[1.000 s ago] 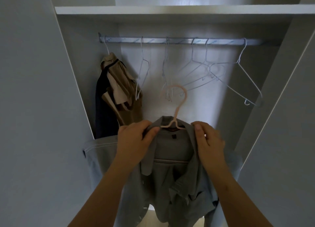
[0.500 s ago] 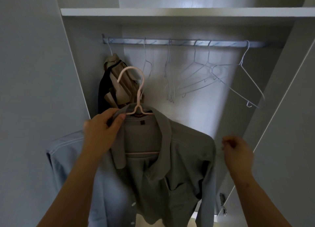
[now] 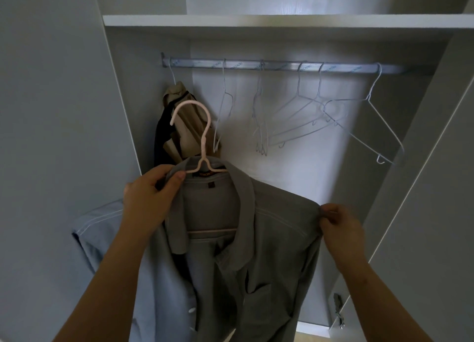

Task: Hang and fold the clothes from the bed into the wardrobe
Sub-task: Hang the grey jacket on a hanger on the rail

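I look into an open grey wardrobe (image 3: 415, 98). A white shelf (image 3: 282, 21) runs across the top. Just under it, a shiny metal rail (image 3: 282, 65) goes from side to side. Thin white wire hangers (image 3: 261, 126) hang on the rail. A soft patch of light (image 3: 307, 187) falls on the back wall, and the corners are dim. On my left is a flat grey panel (image 3: 51, 110); I cannot tell if it is a door or a wall. On my right a grey door (image 3: 436, 226) stands open, with a metal hinge (image 3: 338, 308) low on its edge. At the very bottom I see a thin pale strip (image 3: 311, 338), maybe the floor.
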A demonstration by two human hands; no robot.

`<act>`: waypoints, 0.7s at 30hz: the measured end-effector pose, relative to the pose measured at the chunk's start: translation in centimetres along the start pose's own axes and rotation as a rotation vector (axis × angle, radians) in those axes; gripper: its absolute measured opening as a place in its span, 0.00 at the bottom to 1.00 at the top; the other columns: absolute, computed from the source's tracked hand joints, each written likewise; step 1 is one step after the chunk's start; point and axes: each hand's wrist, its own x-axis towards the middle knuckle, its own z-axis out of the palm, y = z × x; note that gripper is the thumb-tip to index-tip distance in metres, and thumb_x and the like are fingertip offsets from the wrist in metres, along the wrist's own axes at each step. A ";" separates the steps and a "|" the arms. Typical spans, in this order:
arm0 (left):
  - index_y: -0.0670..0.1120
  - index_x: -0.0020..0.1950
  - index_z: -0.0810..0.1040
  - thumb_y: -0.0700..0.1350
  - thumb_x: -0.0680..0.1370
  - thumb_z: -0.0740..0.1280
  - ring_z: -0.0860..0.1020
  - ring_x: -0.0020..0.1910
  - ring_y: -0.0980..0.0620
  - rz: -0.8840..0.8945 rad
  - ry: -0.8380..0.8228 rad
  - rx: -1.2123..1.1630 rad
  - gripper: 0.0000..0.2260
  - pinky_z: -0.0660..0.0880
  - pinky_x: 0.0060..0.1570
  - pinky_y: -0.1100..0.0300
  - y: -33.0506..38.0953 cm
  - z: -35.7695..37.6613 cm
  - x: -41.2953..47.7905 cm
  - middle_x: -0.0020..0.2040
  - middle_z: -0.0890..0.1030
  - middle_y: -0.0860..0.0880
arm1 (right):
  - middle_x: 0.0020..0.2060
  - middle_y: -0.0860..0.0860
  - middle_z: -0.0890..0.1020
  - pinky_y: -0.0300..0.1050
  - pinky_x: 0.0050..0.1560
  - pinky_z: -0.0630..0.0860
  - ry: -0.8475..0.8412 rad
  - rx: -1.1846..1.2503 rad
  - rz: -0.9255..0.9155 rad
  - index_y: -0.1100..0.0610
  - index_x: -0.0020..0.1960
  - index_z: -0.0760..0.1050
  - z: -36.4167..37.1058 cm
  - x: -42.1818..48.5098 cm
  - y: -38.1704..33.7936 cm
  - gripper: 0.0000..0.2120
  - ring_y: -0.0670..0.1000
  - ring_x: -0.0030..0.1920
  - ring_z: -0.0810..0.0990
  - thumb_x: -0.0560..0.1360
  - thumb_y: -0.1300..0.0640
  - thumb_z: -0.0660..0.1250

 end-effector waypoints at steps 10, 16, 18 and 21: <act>0.58 0.43 0.77 0.45 0.77 0.66 0.78 0.39 0.61 0.075 -0.100 0.020 0.07 0.73 0.41 0.66 -0.2 -1.1 -0.1 0.35 0.80 0.60 | 0.45 0.54 0.81 0.40 0.45 0.66 0.100 -0.149 -0.094 0.55 0.47 0.81 -1.6 1.3 -0.7 0.16 0.50 0.45 0.75 0.74 0.70 0.58; 0.62 0.40 0.77 0.48 0.75 0.68 0.78 0.39 0.64 0.028 -0.113 -0.034 0.08 0.74 0.42 0.69 0.6 -0.2 -0.6 0.37 0.81 0.61 | 0.55 0.54 0.81 0.45 0.53 0.72 -0.106 -0.066 -0.185 0.51 0.42 0.77 -1.4 0.2 -2.8 0.18 0.58 0.55 0.78 0.73 0.71 0.57; 0.56 0.41 0.79 0.53 0.72 0.65 0.79 0.40 0.55 0.025 -0.144 -0.008 0.04 0.76 0.46 0.54 1.6 0.8 -1.1 0.37 0.81 0.54 | 0.46 0.47 0.82 0.42 0.48 0.73 -0.305 -0.019 -0.270 0.48 0.42 0.76 -0.7 -0.7 -4.4 0.13 0.49 0.48 0.79 0.77 0.63 0.59; 0.47 0.46 0.81 0.55 0.71 0.62 0.79 0.40 0.48 0.062 -0.217 0.039 0.14 0.74 0.49 0.46 3.4 2.8 -1.8 0.37 0.81 0.49 | 0.37 0.39 0.79 0.25 0.40 0.68 -0.525 -0.086 -0.344 0.43 0.41 0.73 0.6 -1.9 -6.3 0.09 0.33 0.41 0.75 0.79 0.50 0.58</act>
